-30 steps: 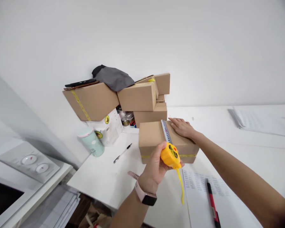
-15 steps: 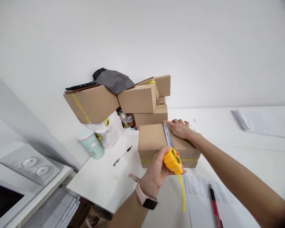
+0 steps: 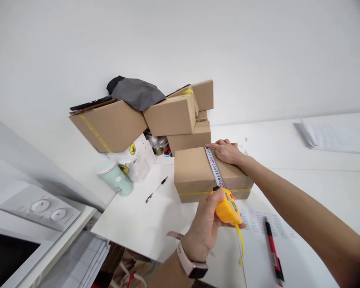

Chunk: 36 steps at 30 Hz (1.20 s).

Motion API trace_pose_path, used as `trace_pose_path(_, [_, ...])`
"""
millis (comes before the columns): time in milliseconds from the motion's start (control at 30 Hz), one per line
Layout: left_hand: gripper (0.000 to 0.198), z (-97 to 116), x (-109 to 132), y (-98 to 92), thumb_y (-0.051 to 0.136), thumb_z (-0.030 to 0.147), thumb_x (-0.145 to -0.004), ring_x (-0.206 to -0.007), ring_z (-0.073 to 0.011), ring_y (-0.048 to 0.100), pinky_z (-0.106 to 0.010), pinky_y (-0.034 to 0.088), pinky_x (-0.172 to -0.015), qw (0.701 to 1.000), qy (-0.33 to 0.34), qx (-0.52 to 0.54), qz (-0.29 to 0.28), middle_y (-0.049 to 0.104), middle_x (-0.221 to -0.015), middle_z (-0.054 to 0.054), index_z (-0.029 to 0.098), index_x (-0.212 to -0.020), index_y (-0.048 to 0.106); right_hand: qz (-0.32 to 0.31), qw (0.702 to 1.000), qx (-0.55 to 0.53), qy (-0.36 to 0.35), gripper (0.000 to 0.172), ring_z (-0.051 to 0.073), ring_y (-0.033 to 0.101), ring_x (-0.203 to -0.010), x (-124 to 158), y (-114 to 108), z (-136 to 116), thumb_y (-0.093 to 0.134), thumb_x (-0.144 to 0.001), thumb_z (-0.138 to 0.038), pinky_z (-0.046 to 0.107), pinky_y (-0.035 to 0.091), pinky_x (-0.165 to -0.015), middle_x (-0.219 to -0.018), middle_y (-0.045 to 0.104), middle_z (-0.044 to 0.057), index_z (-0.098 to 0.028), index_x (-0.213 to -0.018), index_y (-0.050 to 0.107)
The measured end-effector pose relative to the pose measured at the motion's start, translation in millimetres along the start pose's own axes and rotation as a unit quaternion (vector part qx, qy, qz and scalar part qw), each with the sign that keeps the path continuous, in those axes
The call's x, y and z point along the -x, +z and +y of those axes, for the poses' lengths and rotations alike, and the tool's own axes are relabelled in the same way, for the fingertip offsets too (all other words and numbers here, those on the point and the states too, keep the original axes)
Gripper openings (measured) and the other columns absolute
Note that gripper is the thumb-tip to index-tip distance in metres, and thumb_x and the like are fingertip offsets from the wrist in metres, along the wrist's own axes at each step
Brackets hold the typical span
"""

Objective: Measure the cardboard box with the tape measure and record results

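My left hand [image 3: 205,224] is closed around the yellow case of a tape measure [image 3: 228,208], just off the near edge of a closed cardboard box [image 3: 189,164]. From the case, the metal blade [image 3: 214,168] stretches across the box's top to its far edge. There my right hand [image 3: 226,152] holds the blade's end down with one finger. The other fingers of that hand bend over the far edge, their tips hidden. A yellow strap hangs from the case. Yellow tape runs along the box's front.
Stacked cardboard boxes [image 3: 168,116] with a grey cloth [image 3: 141,94] stand by the wall. A mint tumbler [image 3: 118,180], a black pen [image 3: 156,190], a red pen [image 3: 273,250] on a printed sheet [image 3: 258,256] and a paper stack [image 3: 333,134] lie about the white table. At left is a dial panel [image 3: 42,206].
My left hand has drawn the tape case toward me and slightly right, so more blade shows across the box. My right hand stays at the far edge. The view has shifted slightly.
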<state>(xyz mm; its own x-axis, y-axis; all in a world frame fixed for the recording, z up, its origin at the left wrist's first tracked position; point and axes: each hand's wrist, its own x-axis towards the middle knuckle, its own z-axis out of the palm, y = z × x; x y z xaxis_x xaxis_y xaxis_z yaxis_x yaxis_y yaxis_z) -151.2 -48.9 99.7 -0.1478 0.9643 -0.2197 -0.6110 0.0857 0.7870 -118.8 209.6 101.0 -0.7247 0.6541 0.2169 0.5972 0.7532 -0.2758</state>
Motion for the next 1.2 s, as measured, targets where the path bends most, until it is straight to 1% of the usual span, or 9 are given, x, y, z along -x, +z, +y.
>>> trace_pose_path(67, [0.057,2.4,0.7,-1.6,0.08,0.064,-0.066,-0.072,-0.0199,0.063,-0.043,0.06,-0.07,1.0,-0.009,-0.006,-0.009,0.063,-0.09,-0.007,0.016,-0.092,0.066,0.022,0.999,-0.038,0.015,0.058,0.041,0.049,-0.124,0.9,-4.6,-0.9,0.037,-0.092,-0.027,0.068,0.036,-0.1,-0.133,0.059,0.018,-0.031,-0.146,0.058])
trace_pose_path(167, [0.057,5.4,11.7,-10.9,0.081,0.063,-0.064,-0.072,-0.0203,0.062,-0.041,0.06,-0.067,0.999,0.017,-0.033,-0.021,0.062,-0.089,-0.007,0.016,-0.093,0.068,0.141,0.975,-0.161,0.054,0.057,0.035,0.052,-0.126,9.9,-17.2,5.8,0.042,-0.091,-0.03,0.054,0.041,-0.105,-0.139,0.056,0.017,-0.023,-0.145,0.058])
trace_pose_path(300, [0.06,5.5,38.0,-45.8,0.088,0.052,-0.066,-0.076,-0.0199,0.063,-0.033,0.057,-0.068,0.972,0.172,-0.143,0.072,0.064,-0.096,-0.006,0.025,-0.116,0.066,0.258,0.905,-0.275,0.197,0.045,0.029,0.065,-0.101,49.7,-30.7,31.9,0.043,-0.094,-0.039,0.043,0.049,-0.094,-0.107,0.071,0.012,-0.022,-0.129,0.066])
trace_pose_path(433, [0.066,3.7,47.4,-86.6,0.085,0.05,-0.072,-0.081,-0.0209,0.064,-0.031,0.055,-0.071,0.926,0.248,-0.191,0.21,0.065,-0.102,-0.006,0.03,-0.129,0.058,0.156,0.891,-0.35,0.244,0.051,0.025,0.062,-0.072,109.2,-16.5,54.5,0.042,-0.095,-0.062,0.041,0.051,-0.076,-0.077,0.068,0.006,-0.027,-0.122,0.069])
trace_pose_path(533, [0.056,5.1,38.9,-99.0,0.083,0.052,-0.073,-0.074,-0.018,0.062,-0.029,0.054,-0.068,0.939,0.22,-0.179,0.197,0.063,-0.089,-0.002,0.027,-0.117,0.061,0.073,0.886,-0.42,0.18,0.069,0.023,0.061,-0.069,142.7,-0.2,51.6,0.041,-0.093,-0.072,0.039,0.053,-0.071,-0.076,0.065,0.004,-0.029,-0.144,0.055])
trace_pose_path(733, [0.053,31.2,29.9,-82.7,0.083,0.051,-0.069,-0.073,-0.0159,0.059,-0.029,0.056,-0.067,0.946,0.222,-0.185,0.15,0.062,-0.089,-0.001,0.021,-0.109,0.064,0.084,0.89,-0.426,0.137,0.088,0.016,0.052,-0.053,162.2,-29.6,17.8,0.064,-0.084,-0.069,0.035,0.052,-0.054,-0.072,0.059,-0.001,-0.031,-0.159,0.036])
trace_pose_path(933, [0.049,64.6,21.9,-62.7,0.08,0.05,-0.072,-0.074,-0.0153,0.06,-0.028,0.055,-0.066,0.95,0.234,-0.186,0.094,0.062,-0.089,-0.002,0.02,-0.107,0.065,0.135,0.895,-0.38,0.193,0.062,0.012,0.043,-0.046,143.9,-69.8,12.6,0.067,-0.078,-0.072,0.027,0.032,-0.039,-0.063,0.056,0.0,-0.024,-0.118,0.069])
trace_pose_path(1100, [0.043,76.7,2.2,-56.5,0.081,0.046,-0.074,-0.073,-0.0131,0.056,-0.024,0.052,-0.064,0.947,0.229,-0.214,0.074,0.059,-0.087,0.0,0.02,-0.103,0.064,0.199,0.916,-0.279,0.207,0.049,0.021,0.058,-0.067,114.5,-64.3,22.3,0.059,-0.084,-0.07,0.034,0.042,-0.054,-0.077,0.065,0.006,-0.023,-0.094,0.072])
trace_pose_path(1200, [0.045,71.3,3.3,-51.7,0.081,0.048,-0.074,-0.073,-0.0131,0.055,-0.023,0.05,-0.063,0.936,0.26,-0.22,0.09,0.058,-0.086,0.0,0.02,-0.104,0.063,0.297,0.935,-0.135,0.137,0.039,0.031,0.063,-0.097,93.9,-59.4,26.9,0.053,-0.09,-0.057,0.044,0.048,-0.077,-0.102,0.07,0.012,-0.023,-0.081,0.07])
